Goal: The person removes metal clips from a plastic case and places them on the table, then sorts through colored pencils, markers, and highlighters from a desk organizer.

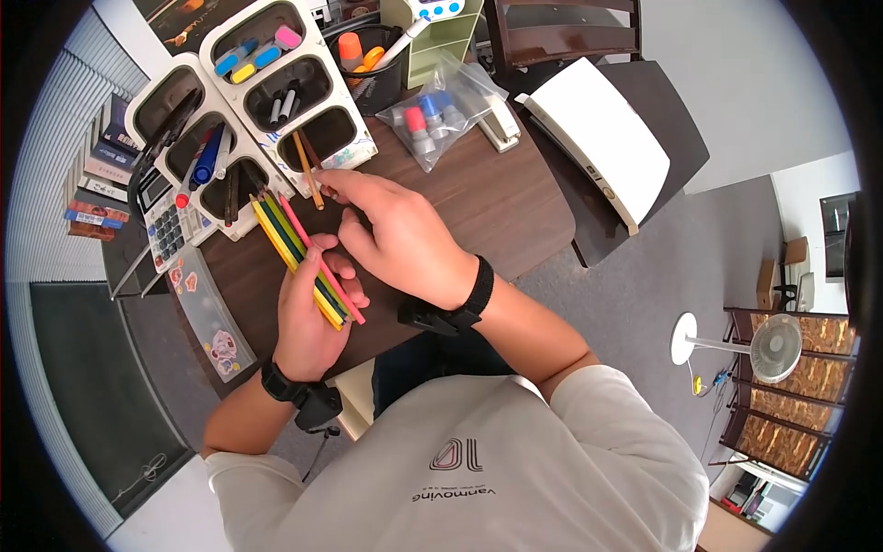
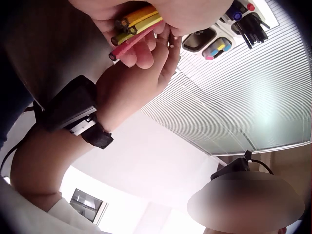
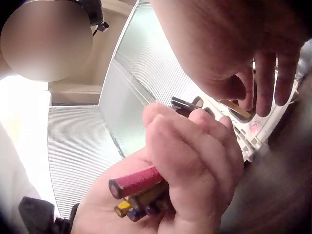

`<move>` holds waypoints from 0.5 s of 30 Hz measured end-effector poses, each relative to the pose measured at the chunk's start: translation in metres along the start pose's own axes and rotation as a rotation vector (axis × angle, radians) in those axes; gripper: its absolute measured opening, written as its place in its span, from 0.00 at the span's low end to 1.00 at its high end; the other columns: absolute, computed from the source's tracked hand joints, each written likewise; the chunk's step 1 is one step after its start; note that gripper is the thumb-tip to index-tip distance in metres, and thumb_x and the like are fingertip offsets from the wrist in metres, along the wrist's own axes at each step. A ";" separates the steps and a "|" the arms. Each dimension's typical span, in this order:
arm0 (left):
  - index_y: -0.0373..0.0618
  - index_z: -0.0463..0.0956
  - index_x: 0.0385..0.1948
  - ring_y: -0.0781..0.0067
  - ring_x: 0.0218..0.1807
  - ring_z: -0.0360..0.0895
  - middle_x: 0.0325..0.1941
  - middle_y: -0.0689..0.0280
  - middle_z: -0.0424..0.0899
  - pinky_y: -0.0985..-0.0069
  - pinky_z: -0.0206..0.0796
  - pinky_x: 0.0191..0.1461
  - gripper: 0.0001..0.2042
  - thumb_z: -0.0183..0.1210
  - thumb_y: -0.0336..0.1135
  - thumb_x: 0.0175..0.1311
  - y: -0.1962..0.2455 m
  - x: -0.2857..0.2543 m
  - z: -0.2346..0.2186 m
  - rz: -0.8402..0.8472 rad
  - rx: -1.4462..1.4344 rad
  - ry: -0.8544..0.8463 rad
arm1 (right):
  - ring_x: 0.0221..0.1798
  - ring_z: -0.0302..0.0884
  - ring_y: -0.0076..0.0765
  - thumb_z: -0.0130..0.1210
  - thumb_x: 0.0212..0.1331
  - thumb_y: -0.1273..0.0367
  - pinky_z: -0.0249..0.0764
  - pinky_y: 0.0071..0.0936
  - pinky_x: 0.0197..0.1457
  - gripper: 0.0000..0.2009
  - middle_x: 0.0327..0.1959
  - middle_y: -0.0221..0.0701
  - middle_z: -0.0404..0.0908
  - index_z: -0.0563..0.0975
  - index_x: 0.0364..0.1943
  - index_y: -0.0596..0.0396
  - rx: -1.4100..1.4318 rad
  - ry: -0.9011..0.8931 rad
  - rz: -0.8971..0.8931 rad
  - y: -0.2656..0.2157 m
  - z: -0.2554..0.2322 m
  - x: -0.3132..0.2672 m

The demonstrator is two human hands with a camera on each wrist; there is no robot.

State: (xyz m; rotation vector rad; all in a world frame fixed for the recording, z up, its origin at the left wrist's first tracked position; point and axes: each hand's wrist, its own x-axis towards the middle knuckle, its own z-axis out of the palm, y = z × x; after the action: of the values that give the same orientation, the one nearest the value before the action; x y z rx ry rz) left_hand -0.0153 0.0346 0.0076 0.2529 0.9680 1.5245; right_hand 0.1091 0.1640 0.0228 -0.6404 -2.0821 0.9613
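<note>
A bundle of coloured pencils (image 1: 299, 253), with yellow, green, dark and pink ones, lies in the left hand (image 1: 308, 322), whose fingers and thumb grip it. The pencil ends show in the left wrist view (image 2: 139, 24) and the right wrist view (image 3: 139, 183). Beyond the bundle, the right hand (image 1: 400, 230) is beside a light brown pencil (image 1: 308, 170), thumb apart from the forefinger; whether a fingertip touches it is unclear. That pencil leans out of a compartment of the white organizer (image 1: 361, 147), near a darker brown one.
Other compartments hold highlighters (image 1: 267, 57), grey-capped pens and blue markers (image 1: 208, 158). Behind stands a black mesh cup (image 1: 377, 90). A clear bag of small bottles (image 1: 437, 115) and a stapler (image 1: 501, 129) are to the right; a calculator (image 1: 167, 235) and a stickered clear case (image 1: 210, 313) are left.
</note>
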 end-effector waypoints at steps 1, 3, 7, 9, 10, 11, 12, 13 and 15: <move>0.52 0.74 0.59 0.81 0.31 0.76 0.35 0.72 0.79 0.76 0.68 0.38 0.15 0.48 0.48 0.84 0.002 -0.001 0.003 -0.020 0.003 0.024 | 0.51 0.88 0.54 0.55 0.63 0.78 0.84 0.42 0.54 0.24 0.50 0.45 0.87 0.77 0.65 0.53 0.000 0.000 -0.001 0.001 0.000 0.000; 0.51 0.74 0.57 0.80 0.32 0.76 0.36 0.72 0.79 0.75 0.69 0.40 0.15 0.48 0.48 0.84 0.003 -0.002 0.004 -0.019 -0.015 0.018 | 0.51 0.88 0.54 0.54 0.63 0.79 0.84 0.43 0.54 0.26 0.50 0.45 0.87 0.76 0.67 0.53 0.026 -0.016 -0.001 0.001 0.001 0.000; 0.51 0.76 0.53 0.78 0.37 0.79 0.38 0.72 0.80 0.73 0.72 0.45 0.14 0.48 0.48 0.84 0.000 -0.001 -0.003 0.008 -0.016 -0.023 | 0.48 0.88 0.50 0.55 0.65 0.78 0.84 0.41 0.52 0.24 0.47 0.43 0.88 0.76 0.66 0.53 0.092 0.003 0.000 0.001 -0.003 -0.006; 0.48 0.75 0.53 0.74 0.41 0.81 0.40 0.68 0.81 0.69 0.75 0.51 0.14 0.48 0.47 0.84 -0.002 0.000 -0.006 0.037 -0.056 -0.028 | 0.43 0.86 0.53 0.57 0.63 0.77 0.82 0.46 0.47 0.21 0.40 0.41 0.87 0.76 0.61 0.55 0.064 0.117 0.043 -0.001 -0.010 -0.017; 0.45 0.75 0.54 0.70 0.46 0.82 0.43 0.65 0.82 0.65 0.77 0.57 0.14 0.48 0.45 0.85 -0.004 0.001 -0.008 0.067 -0.095 -0.034 | 0.39 0.85 0.48 0.62 0.64 0.73 0.81 0.44 0.44 0.14 0.35 0.37 0.86 0.79 0.53 0.54 0.120 0.117 0.097 -0.006 -0.015 -0.024; 0.45 0.75 0.54 0.70 0.46 0.82 0.43 0.65 0.82 0.65 0.77 0.57 0.14 0.48 0.45 0.85 -0.006 0.002 -0.009 0.070 -0.098 -0.028 | 0.39 0.85 0.48 0.62 0.64 0.73 0.81 0.44 0.44 0.14 0.35 0.37 0.86 0.79 0.53 0.54 0.123 0.111 0.097 -0.009 -0.016 -0.034; 0.45 0.75 0.53 0.69 0.50 0.82 0.44 0.64 0.82 0.64 0.75 0.61 0.14 0.48 0.44 0.85 -0.008 0.004 -0.008 0.124 -0.094 -0.046 | 0.38 0.84 0.47 0.65 0.63 0.70 0.81 0.43 0.43 0.12 0.34 0.36 0.85 0.80 0.49 0.54 0.080 0.003 0.100 -0.013 -0.018 -0.044; 0.44 0.75 0.53 0.68 0.54 0.81 0.45 0.64 0.82 0.63 0.73 0.65 0.13 0.48 0.43 0.85 -0.010 0.005 -0.008 0.177 -0.088 -0.066 | 0.37 0.83 0.46 0.68 0.62 0.68 0.80 0.42 0.41 0.10 0.32 0.35 0.84 0.82 0.44 0.54 0.036 -0.103 0.104 -0.016 -0.017 -0.053; 0.44 0.75 0.53 0.67 0.59 0.81 0.51 0.61 0.84 0.61 0.70 0.70 0.14 0.46 0.43 0.86 -0.010 0.005 -0.011 0.171 -0.085 -0.129 | 0.35 0.84 0.44 0.71 0.62 0.66 0.80 0.36 0.39 0.09 0.34 0.36 0.85 0.84 0.39 0.55 -0.112 -0.071 -0.035 -0.019 -0.012 -0.066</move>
State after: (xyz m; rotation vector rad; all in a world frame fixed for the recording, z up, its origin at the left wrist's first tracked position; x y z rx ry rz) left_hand -0.0161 0.0335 -0.0077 0.3771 0.7940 1.6794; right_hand 0.1556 0.1128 0.0160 -0.6334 -2.2146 0.8638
